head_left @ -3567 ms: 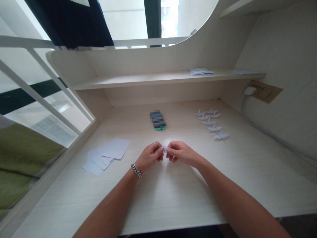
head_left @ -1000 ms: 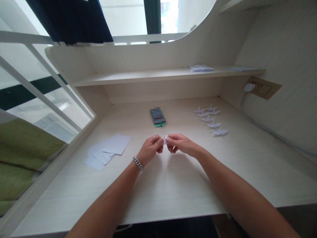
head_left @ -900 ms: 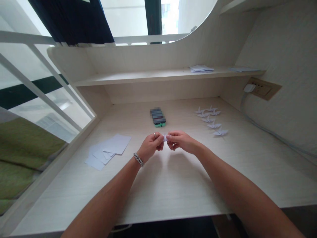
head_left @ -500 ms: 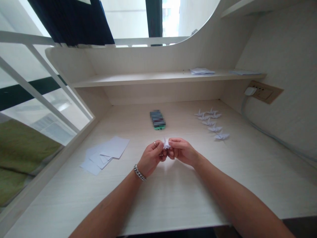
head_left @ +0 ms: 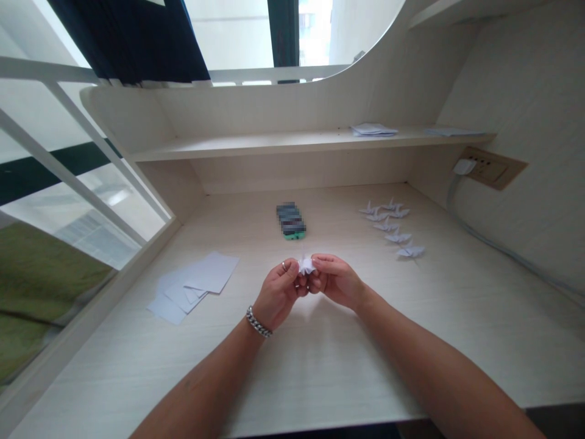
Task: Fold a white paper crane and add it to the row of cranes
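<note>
Grip of both hands together, clamped on one small folded white paper piece (head_left: 306,266), which sits between them, front and center over the table (head_left: 329,378). Left hand (head_left: 276,292): thumb and index pinch the piece's left side, other fingers curled under, ring (head_left: 284,266) on a finger. Right hand (head_left: 339,281): thumb and index pinch the right side, remaining fingers curled below, meeting or nearly meeting the left fingertips; exact contact too small to tell. Both hands look raised a bit, shadow beneath on the table. Forearms angle inward, left forearm (head_left: 205,378) from lower left, right forearm (head_left: 425,350) from lower right, making a V. Chain bracelet (head_left: 258,322) at left wrist. Just beyond the hands, a pixelated dark item (head_left: 291,221) with green edge. Left of the left hand, loose white sheets (head_left: 212,271), overlapping, fanned. Right and farther back, cluster of folded paper cranes (head_left: 386,226). Behind, shelf (head_left: 256,147) with stacked white paper (head_left: 372,130). Right wall: socket plate (head_left: 498,169), white plug (head_left: 464,166) in it, gray cable (head_left: 507,249) trailing down toward the right.
</note>
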The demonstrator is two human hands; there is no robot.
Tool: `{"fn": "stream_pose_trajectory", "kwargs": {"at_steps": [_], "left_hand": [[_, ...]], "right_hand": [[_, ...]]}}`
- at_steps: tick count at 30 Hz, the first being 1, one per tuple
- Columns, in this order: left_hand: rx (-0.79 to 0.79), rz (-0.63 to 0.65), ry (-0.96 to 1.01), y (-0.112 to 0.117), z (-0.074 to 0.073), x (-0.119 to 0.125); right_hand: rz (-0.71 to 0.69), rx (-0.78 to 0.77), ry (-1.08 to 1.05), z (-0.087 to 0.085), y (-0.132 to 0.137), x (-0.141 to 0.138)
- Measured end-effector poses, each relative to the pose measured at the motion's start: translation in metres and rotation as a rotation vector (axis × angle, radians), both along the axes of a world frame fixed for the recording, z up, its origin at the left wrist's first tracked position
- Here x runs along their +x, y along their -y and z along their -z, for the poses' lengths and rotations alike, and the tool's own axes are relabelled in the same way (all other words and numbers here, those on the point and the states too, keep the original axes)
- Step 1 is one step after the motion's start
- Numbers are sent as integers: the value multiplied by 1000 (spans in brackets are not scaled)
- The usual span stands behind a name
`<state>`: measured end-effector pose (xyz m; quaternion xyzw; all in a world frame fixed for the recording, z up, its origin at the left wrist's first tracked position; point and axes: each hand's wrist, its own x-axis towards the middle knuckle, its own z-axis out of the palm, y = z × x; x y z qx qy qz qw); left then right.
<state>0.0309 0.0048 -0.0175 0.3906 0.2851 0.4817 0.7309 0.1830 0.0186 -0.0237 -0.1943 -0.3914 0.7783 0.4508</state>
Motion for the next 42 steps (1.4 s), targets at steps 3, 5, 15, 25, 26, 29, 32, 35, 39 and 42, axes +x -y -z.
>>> {"fn": "stream_pose_trajectory", "kwargs": {"at_steps": [3, 5, 15, 25, 26, 29, 32, 35, 39, 42], "left_hand": [[3, 0, -1, -1, -1, -1], [10, 1, -20, -2, 0, -1], [234, -87, -354, -8, 5, -7], [265, -28, -350, -7, 7, -6], [232, -18, -306, -6, 6, -5], [151, -5, -194, -3, 3, -2], [105, 0, -143, -2, 0, -1], [73, -14, -144, -2, -1, -2], [41, -52, -138, -4, -1, -4], [40, -63, -131, -4, -2, -4]], "right_hand": [[7, 8, 7, 1, -1, 0], [14, 18, 24, 2, -2, 1], [66, 92, 208, 7, -4, 5], [34, 94, 197, 6, -3, 5], [27, 80, 173, 6, -2, 4], [18, 39, 126, 5, -2, 2], [15, 26, 114, 5, -2, 1], [13, 33, 97, 6, -3, 2], [43, -16, 77, 9, -6, 4], [94, -39, 73, 11, -7, 5]]}}
